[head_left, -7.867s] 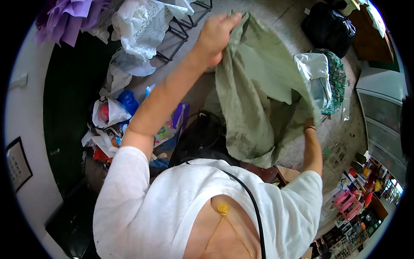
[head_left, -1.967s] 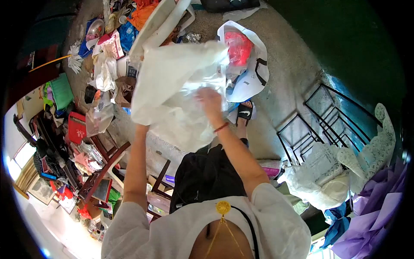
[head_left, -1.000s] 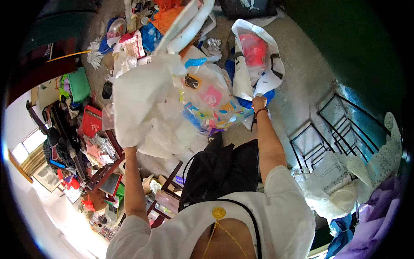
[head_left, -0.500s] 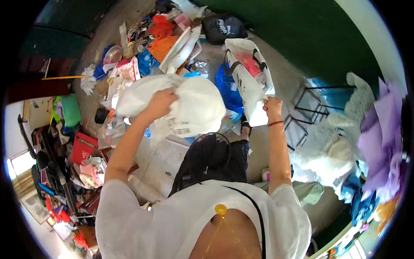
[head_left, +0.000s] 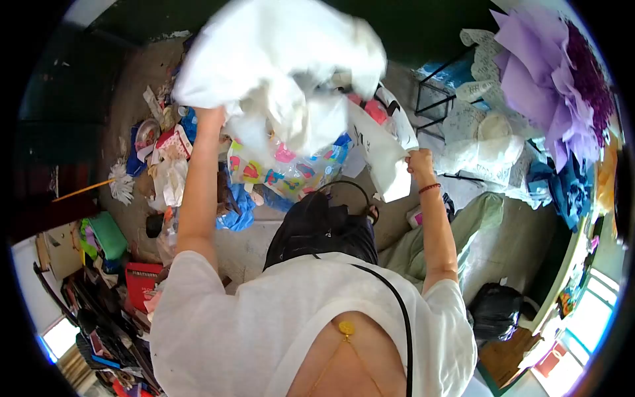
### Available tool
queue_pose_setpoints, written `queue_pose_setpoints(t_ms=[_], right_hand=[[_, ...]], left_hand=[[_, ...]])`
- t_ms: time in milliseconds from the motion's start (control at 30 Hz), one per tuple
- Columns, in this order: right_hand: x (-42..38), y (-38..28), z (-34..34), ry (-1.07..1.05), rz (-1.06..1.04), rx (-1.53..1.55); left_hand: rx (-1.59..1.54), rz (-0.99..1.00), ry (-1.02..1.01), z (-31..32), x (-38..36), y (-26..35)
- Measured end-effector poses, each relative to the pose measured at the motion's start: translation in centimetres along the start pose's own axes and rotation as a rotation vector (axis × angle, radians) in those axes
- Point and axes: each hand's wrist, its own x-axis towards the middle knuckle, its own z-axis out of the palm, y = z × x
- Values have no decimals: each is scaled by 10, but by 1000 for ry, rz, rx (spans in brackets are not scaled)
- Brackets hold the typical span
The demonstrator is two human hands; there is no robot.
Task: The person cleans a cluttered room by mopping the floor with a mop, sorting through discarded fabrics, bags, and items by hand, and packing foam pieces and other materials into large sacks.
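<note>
My left hand [head_left: 210, 119] is raised ahead of me and closed on a large white bag [head_left: 278, 53]. The bag is spread out in the air, blurred by motion, and covers most of those fingers. Around the top edge of a white tote bag [head_left: 380, 159] with dark handles, my right hand [head_left: 420, 162] is closed. Pink stuff [head_left: 372, 109] shows inside the tote's mouth. Below the lifted bag lies a clear plastic bag with a colourful print [head_left: 284, 172], partly hidden by it.
Mixed clutter covers the floor on the left, with a mop [head_left: 121, 182] and blue plastic [head_left: 238, 208]. On the right are a black metal frame [head_left: 433, 99], purple wrapping [head_left: 542, 73], a greenish cloth [head_left: 456, 231] and a black bag [head_left: 496, 311].
My left hand has swung the white bag up and away from me, uncovering the printed plastic bag. My right hand keeps its hold on the tote. The view has turned somewhat right.
</note>
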Motion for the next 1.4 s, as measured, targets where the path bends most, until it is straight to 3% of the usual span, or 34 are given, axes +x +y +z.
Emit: queue_pose_setpoints(t_ms=[33,100,133,167,200,233,267,300,367,433,500,533,567,633,667,700,767,800,933,967,1033,1100,1133,1200,1233,1267,1300,1333,1400], right_hand=[[-3,11,-5,9,5,10],[-7,31,-15,-48,0,41],[-10,39,-20,-13,43,86],[-15,50,-26,-1,51,91],[-19,60,-32,-18,34,36],[-24,70,-40,-34,16,-19],[-33,75,-45,-44,22,-30],[-48,74,-52,-47,44,-45],[-57,97,-66,-44,82,106],[-70,115,-89,-51,91,251],[-81,130,-110,-66,86,349],[-86,136,-118,-77,82,389],[-89,142,-125,-88,76,420],[-94,151,-135,-109,57,463],[-93,153,-137,-120,44,478],[-92,155,-140,-130,32,490],[-93,158,-145,-145,3,500],[-92,157,-146,-154,-13,500],[-88,158,-153,-169,-78,487],[-87,158,-157,-164,-98,476],[-83,157,-165,-142,-147,437],[-80,159,-176,-93,-209,368],[-79,159,-180,-40,-260,324],[-86,146,-181,232,-393,366],[-110,122,-191,124,-418,445],[-128,97,-203,183,-252,445],[-140,84,-211,239,-87,444],[-142,90,-220,234,-117,412],[-152,90,-228,245,-137,378]], left_hand=[[-316,-231,275,37,-2,50],[-826,-310,131,58,-4,69],[-842,-435,273,94,-20,100],[-741,-428,213,114,-30,86],[-1338,-596,46,125,-41,48],[-1359,-693,39,159,-64,45],[-1616,-841,-228,184,-87,39],[-1651,-887,-175,216,-115,32],[-1227,-1070,-80,271,-170,9],[-911,-1225,-233,290,-224,1],[-600,-1039,-297,299,-265,-9],[-436,-880,-530,295,-285,-45],[-433,-879,-535,292,-288,-39],[-93,-555,-783,288,-298,-16],[-97,-456,-737,290,-302,-10],[-91,-454,-741,290,-301,-1],[438,-532,-919,284,-295,12],[551,-450,-1080,280,-301,-31],[634,-449,-1215,266,-314,-37],[636,-267,-1214,258,-330,-71],[626,-85,-1215,251,-347,-95],[716,-62,-986,245,-360,-104],[714,-62,-991,244,-354,-96],[1213,141,-1121,239,-335,-83],[909,-107,-881,225,-318,-98],[597,-335,-632,212,-304,-111],[539,-212,-409,212,-283,-59],[698,-351,-358,203,-259,-55],[913,-101,-154,187,-226,-33]])
